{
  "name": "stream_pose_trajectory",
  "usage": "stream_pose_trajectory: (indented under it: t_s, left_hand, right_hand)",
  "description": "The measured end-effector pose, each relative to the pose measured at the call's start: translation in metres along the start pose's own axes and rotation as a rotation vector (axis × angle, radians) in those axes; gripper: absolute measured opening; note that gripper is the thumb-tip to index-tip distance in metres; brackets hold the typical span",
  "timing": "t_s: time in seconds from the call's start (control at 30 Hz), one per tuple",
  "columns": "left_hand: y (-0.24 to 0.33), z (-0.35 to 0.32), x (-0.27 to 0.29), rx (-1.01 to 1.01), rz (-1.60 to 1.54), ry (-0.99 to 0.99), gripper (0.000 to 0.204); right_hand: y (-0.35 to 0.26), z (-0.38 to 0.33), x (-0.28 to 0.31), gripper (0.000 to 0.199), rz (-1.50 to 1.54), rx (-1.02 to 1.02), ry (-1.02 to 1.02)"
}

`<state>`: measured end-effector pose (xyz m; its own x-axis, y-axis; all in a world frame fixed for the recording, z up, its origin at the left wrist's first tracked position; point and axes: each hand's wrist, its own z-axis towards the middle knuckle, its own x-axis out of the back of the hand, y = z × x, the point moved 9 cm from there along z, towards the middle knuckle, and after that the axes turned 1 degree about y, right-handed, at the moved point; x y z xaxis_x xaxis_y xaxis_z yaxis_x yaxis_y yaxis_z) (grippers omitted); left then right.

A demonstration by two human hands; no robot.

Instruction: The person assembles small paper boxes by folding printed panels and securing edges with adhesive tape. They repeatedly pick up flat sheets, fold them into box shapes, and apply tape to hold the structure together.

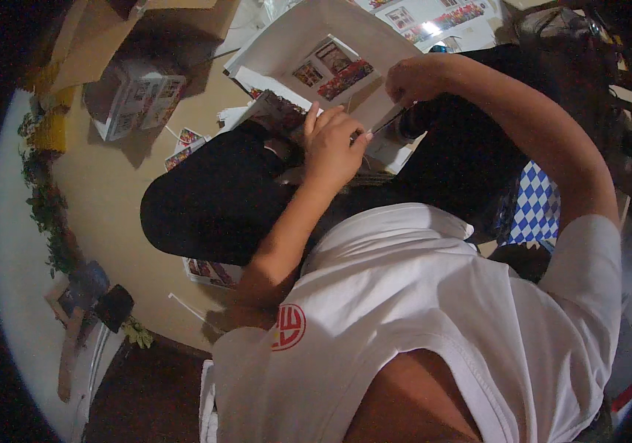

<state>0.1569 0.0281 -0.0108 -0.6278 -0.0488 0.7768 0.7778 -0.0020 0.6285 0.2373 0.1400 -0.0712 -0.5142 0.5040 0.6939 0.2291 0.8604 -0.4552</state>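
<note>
Mid-cut, it seems: right hand (pixel 413 77) closed around a thin dark blade-like tool (pixel 384 124), left hand (pixel 331 148) pressing fingers flat on the white card sheet (pixel 294 44) with small colourful prints, grip on nothing but the paper. Tool at the sheet's near edge on the table (pixel 109 184), long axis slanting, tip toward the left fingertips. Next, probably a steady pull along the line, fingers clear.

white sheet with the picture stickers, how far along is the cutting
Done: small cut picture pieces already lie loose on the floor. In hand: the left hand steadies the white sheet while the right hand works a thin dark tool at its edge. Left: several pictures remain uncut on the sheet.
</note>
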Motion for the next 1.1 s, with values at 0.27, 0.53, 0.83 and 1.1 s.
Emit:
stream_pose_trajectory:
  t_s: [0.27,0.53,0.83,1.1]
  left_hand:
    - [-0.006,0.008,-0.005,0.051,0.078,0.022,0.006]
    - [0.008,0.016,-0.017,0.007,0.310,-0.046,0.021]
    - [0.025,-0.001,-0.043,-0.275,0.505,0.008,0.036]
    - [-0.008,0.021,-0.004,-0.291,0.629,0.038,0.045]
  right_hand:
    - [0.007,-0.010,0.004,0.021,0.052,-0.190,-0.038]
    - [0.023,-0.003,-0.004,0.017,-0.181,-0.238,-0.073]
    - [0.034,-0.012,-0.005,0.021,-0.208,-0.276,0.004]
    - [-0.018,-0.036,0.016,0.044,-0.526,-0.101,0.367]
